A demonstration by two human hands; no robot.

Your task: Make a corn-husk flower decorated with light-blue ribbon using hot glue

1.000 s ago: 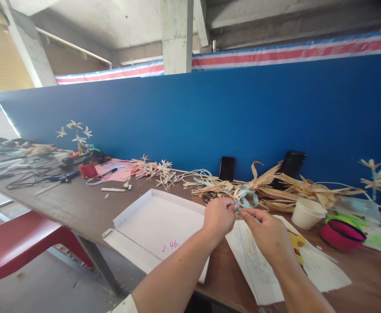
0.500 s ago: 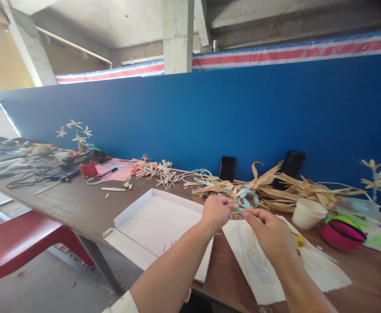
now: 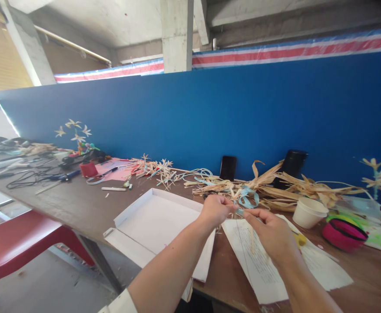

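My left hand (image 3: 217, 209) and my right hand (image 3: 268, 228) meet above the printed sheets, fingertips pinched close together. Between them runs a short piece of light blue ribbon (image 3: 240, 211), gripped from both sides. What else the fingertips cover is too small to make out. Just behind the hands lies a loop of light blue ribbon (image 3: 249, 197); whether it joins the held piece I cannot tell. Dried corn husks (image 3: 271, 191) are heaped beyond it. Beneath my right hand are the printed papers (image 3: 258, 269), with a thin pale strip (image 3: 252, 241) lying on them.
Left of the hands lies a white box lid (image 3: 154, 217). A white paper cup (image 3: 310, 212) and a pink round container (image 3: 345, 234) stand at right. Phones (image 3: 227, 168) lean against the blue partition (image 3: 177, 121). Husk flowers (image 3: 162, 167) lie at the back; a red chair (image 3: 30, 239) is left.
Both hands keep nearly the same place and pinch. My left forearm has shifted slightly, covering more of the pink writing in the box lid.
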